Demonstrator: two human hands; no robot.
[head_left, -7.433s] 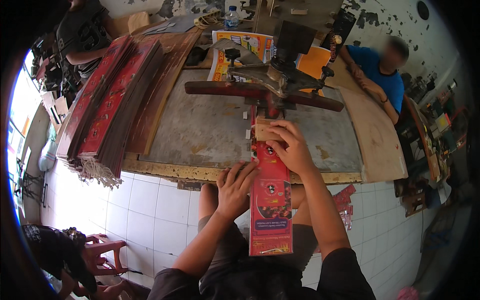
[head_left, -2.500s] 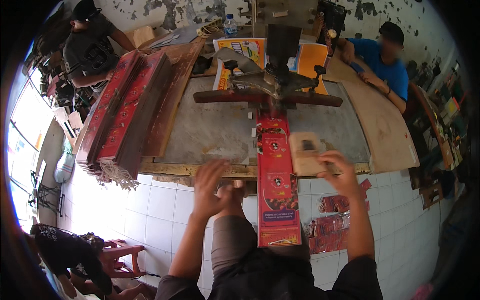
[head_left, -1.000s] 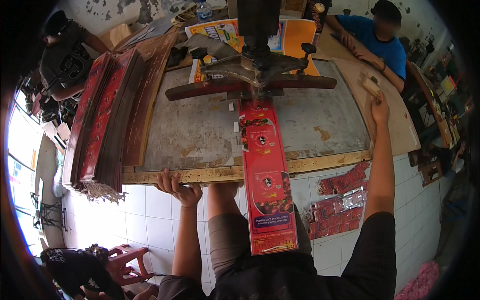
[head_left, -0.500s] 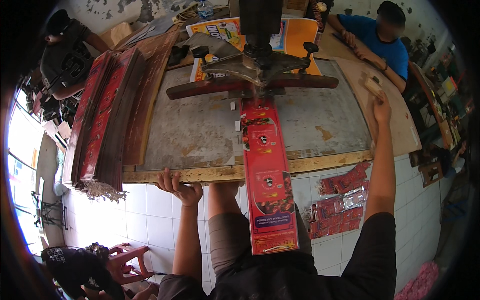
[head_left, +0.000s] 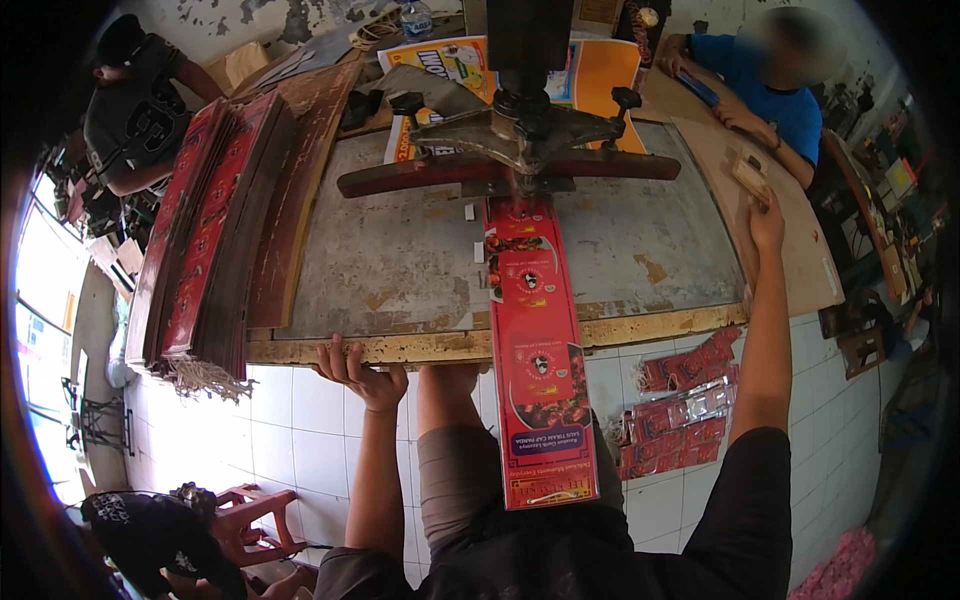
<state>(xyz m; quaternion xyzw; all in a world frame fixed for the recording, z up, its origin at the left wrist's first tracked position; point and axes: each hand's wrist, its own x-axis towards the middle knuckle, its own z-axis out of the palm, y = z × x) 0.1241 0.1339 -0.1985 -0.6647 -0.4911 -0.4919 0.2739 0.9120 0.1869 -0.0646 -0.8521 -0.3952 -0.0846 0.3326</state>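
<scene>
I see my right hand with open fingers touching the wooden block, far right of the long red carton, while my left hand grips the tabletop edge.

Printing/packaging workshop: hand press on worn metal table, stacked red carton sheets (co-workers nearby)

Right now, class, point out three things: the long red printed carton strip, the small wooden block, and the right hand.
Long red printed carton strip [head_left: 530, 340], head view, mid-length.
Small wooden block [head_left: 749, 176], head view, top face.
Right hand [head_left: 768, 222], head view, back of hand.
</scene>
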